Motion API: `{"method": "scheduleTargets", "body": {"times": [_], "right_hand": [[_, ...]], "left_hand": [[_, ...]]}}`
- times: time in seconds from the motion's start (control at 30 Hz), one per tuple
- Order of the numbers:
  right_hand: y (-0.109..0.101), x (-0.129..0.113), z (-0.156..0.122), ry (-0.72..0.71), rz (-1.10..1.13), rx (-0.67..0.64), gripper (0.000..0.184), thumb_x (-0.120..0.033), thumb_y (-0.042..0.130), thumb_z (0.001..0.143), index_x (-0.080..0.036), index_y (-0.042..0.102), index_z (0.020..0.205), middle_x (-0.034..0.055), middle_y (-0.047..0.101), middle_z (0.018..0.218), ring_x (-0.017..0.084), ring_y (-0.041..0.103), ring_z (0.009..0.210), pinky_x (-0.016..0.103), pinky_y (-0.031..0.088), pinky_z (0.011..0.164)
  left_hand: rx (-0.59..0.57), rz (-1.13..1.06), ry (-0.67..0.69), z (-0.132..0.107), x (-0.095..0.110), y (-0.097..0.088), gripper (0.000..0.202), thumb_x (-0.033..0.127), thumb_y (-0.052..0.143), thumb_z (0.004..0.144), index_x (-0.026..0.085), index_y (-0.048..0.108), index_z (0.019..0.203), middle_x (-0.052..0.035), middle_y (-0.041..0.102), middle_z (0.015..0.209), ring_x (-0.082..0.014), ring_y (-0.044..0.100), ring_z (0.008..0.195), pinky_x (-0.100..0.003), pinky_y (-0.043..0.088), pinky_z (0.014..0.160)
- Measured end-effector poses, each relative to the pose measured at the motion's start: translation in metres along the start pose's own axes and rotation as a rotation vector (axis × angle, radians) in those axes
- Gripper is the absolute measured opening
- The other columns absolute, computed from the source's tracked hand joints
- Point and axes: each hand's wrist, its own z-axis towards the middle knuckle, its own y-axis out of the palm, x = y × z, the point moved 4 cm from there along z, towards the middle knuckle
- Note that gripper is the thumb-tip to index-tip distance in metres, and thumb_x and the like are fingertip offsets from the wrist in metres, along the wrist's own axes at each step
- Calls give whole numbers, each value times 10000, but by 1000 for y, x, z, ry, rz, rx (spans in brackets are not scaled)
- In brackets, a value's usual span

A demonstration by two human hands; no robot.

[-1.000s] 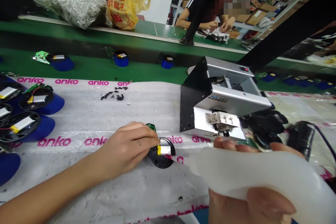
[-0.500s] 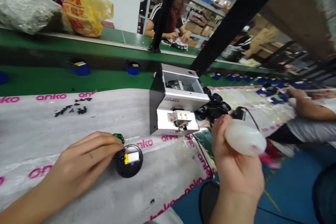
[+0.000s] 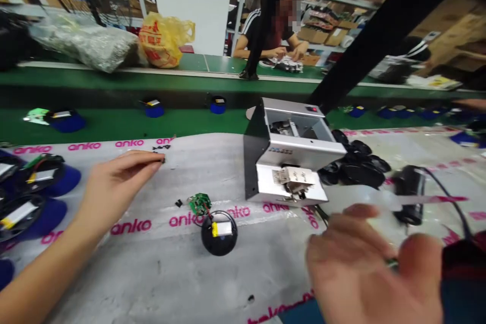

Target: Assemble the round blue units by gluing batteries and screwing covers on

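Note:
My left hand [image 3: 121, 182] has thumb and fingers pinched on a small black part [image 3: 163, 160] at the pile of small black pieces [image 3: 161, 147], which it partly hides. To its right, a green circuit board [image 3: 199, 203] lies wired to a round black housing [image 3: 219, 238] with a white and yellow battery [image 3: 221, 229] on it. My right hand [image 3: 375, 268], blurred, is at the lower right with fingers apart and palm showing. Just beyond its fingers lies a translucent white squeeze bottle [image 3: 357, 195] with a pink tip; whether they touch is unclear.
A silver machine [image 3: 294, 152] stands mid-table, black round parts [image 3: 357, 162] piled beside it. Several blue-sided housings [image 3: 53, 177] crowd the left edge. More blue units [image 3: 217, 105] sit along the green belt [image 3: 182, 121]. Across it, a person [image 3: 277, 35] handles small items.
My left hand has left the circuit board and moved left and away to the black pieces. My right hand has opened from around the bottle. The view has swung left.

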Motion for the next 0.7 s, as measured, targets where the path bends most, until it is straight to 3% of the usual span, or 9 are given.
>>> {"method": "scheduleTargets", "body": {"times": [0.07, 0.13, 0.2, 0.23, 0.33, 0.4, 0.53, 0.6, 0.7], "right_hand": [[17, -29, 8, 158, 541, -158, 306, -263, 446, 1014, -261, 629, 1259, 71, 720, 931, 195, 719, 741, 307, 634, 607], [49, -63, 17, 115, 521, -487, 342, -307, 486, 991, -221, 589, 1306, 135, 677, 1163, 252, 711, 907, 393, 637, 698], [77, -86, 27, 48, 373, -676, 425, -316, 559, 948, -169, 570, 1346, 184, 630, 1242, 328, 662, 1028, 494, 605, 795], [87, -94, 32, 12, 297, -712, 425, -307, 607, 919, -156, 599, 1316, 182, 655, 1174, 351, 651, 1024, 521, 588, 811], [104, -103, 42, -15, 245, -764, 146, -205, 666, 863, -167, 711, 997, 106, 677, 838, 320, 670, 830, 463, 575, 719], [104, -100, 42, 1, 254, -775, 90, -147, 603, 885, -188, 676, 854, 66, 658, 806, 243, 656, 670, 382, 550, 615], [88, -85, 39, 58, 366, -750, 94, -157, 520, 929, -218, 576, 884, 0, 632, 843, 148, 622, 589, 286, 523, 544], [78, -76, 37, 95, 506, -691, 101, -168, 498, 944, -238, 557, 984, -15, 632, 902, 122, 663, 720, 242, 558, 635], [70, -66, 30, 106, 697, -609, 176, -252, 616, 925, -291, 570, 1091, -22, 609, 1046, 88, 658, 880, 190, 560, 769]], "left_hand": [[-33, -137, -154, 1, -11, 6, 121, 322, 787, 775, 278, 805, 887, -7, 793, 974, -246, 686, 997, -370, 521, 946], [-101, -287, -267, 0, -21, 14, 139, 320, 819, 744, 264, 811, 871, -18, 801, 953, -244, 699, 982, -372, 520, 961], [-173, -394, -325, -3, -25, 22, 147, 316, 828, 734, 253, 813, 866, -20, 805, 906, -226, 723, 907, -358, 553, 912], [-208, -426, -336, -4, -25, 25, 140, 312, 825, 739, 249, 813, 863, -19, 806, 888, -214, 732, 868, -342, 571, 874], [-290, -533, -379, -8, -22, 31, 101, 271, 828, 741, 238, 814, 835, -13, 806, 872, -175, 740, 826, -274, 585, 820], [-325, -598, -415, -9, -20, 33, 88, 241, 843, 721, 225, 815, 803, -9, 806, 848, -151, 739, 804, -227, 582, 793], [-399, -728, -529, -13, -20, 38, 140, 246, 888, 657, 209, 818, 772, 0, 801, 783, -133, 750, 751, -195, 593, 754], [-436, -781, -590, -16, -21, 41, 177, 270, 907, 636, 206, 821, 777, 0, 803, 778, -136, 761, 752, -197, 603, 763], [-489, -830, -659, -21, -19, 47, 212, 279, 926, 625, 194, 827, 793, -17, 813, 799, -131, 765, 764, -183, 604, 772]]}}
